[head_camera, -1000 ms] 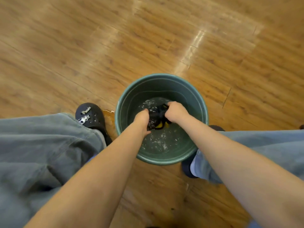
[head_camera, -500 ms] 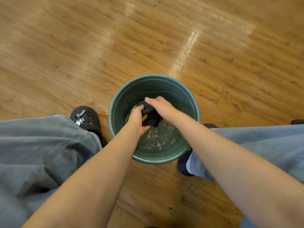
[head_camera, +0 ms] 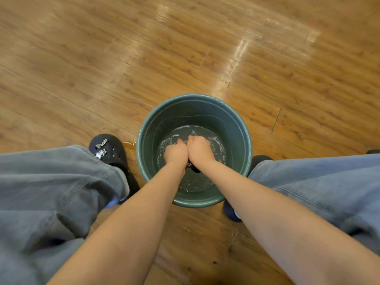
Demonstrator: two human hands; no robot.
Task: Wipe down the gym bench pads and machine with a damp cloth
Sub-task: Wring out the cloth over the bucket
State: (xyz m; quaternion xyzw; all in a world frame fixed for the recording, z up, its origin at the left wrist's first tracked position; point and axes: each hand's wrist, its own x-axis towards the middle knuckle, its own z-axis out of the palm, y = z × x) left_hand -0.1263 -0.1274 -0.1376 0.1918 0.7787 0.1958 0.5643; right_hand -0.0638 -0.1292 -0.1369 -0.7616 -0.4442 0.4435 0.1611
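A green bucket [head_camera: 156, 128] with water in the bottom stands on the wooden floor between my feet. Both hands are down inside it, side by side and touching. My left hand [head_camera: 176, 152] and my right hand [head_camera: 200, 150] are curled round a dark cloth [head_camera: 193, 167]. Only a small dark part of the cloth shows below the wrists; the rest is hidden under my hands. The water around them is rippled.
My black clog [head_camera: 108, 150] sits left of the bucket, and the other dark shoe [head_camera: 231, 210] is at its right. A little water is spilled on the wooden floor [head_camera: 185, 48] by the bucket's left rim. My grey trouser legs fill both lower sides.
My hands have come together and pushed lower into the water, covering the cloth that was lifted and visible between them before.
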